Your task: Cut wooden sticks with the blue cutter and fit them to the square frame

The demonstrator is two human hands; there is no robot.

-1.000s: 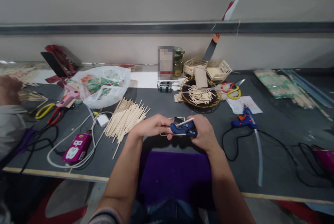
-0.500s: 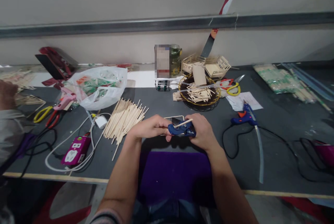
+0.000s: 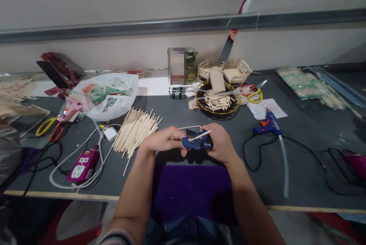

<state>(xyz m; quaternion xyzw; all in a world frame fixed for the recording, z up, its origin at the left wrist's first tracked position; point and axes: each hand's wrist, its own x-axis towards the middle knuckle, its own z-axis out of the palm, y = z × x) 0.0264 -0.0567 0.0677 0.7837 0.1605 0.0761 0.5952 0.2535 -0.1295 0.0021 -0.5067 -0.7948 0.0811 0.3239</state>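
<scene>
Blue cutter (image 3: 197, 143) dead centre in front of me, held just above the dark surface (image 3: 300, 153), with a thin wooden stick (image 3: 200, 135) lying across its top, slanting up toward 2 o'clock. My right hand (image 3: 220, 146) is wrapped around the cutter's right side, fingers closed on the body. My left hand (image 3: 166, 140) is curled in from 9 o'clock, fingertips pinched onto the cutter's left end.

Right behind my knuckles, at 12 o'clock, a small flat frame of sticks (image 3: 189, 127) lies on the surface, partly hidden by my hands. At 6 o'clock, a purple cloth (image 3: 191, 191) hangs over the near edge.

Out at 10 o'clock, a fanned pile of long sticks (image 3: 137, 126), near my left wrist. Beyond it, a white charger block (image 3: 110, 132) with its cables, and a pink power strip (image 3: 82, 165) down at 8 o'clock.

Farther out at 10 o'clock, a clear plastic bag (image 3: 107, 94), a pink glue gun (image 3: 70, 109) and yellow-and-red scissors (image 3: 50, 127).

At 1 o'clock, a round wire basket (image 3: 225, 112) full of short cut sticks. At 3 o'clock, well apart from my right hand, a blue glue gun (image 3: 265, 125) lies with its black cord looping across the surface.
</scene>
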